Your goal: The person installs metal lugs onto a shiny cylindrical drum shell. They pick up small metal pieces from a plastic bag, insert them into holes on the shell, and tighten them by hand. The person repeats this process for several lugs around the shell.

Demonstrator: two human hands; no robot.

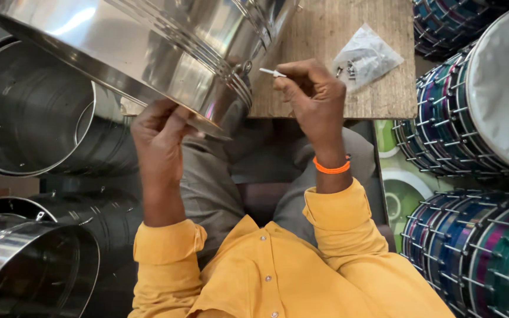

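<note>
The left hand (159,134) props the steel drum shell (148,50) from beneath, its grip hidden, while the right hand (313,97) pinches a small white screw (272,72) just beside the shell's lug (245,66), not yet seated, spare hardware bagged (365,56) on the tabletop (325,35) beyond.

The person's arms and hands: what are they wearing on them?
Both arms are in long sleeves of a mustard-yellow shirt with small round buttons down the front. The cuffs are pushed back, so the forearms show bare. The right wrist carries a thin bright orange band. The left hand and the right hand are bare: no gloves, and no rings or watch that can be seen.
</note>
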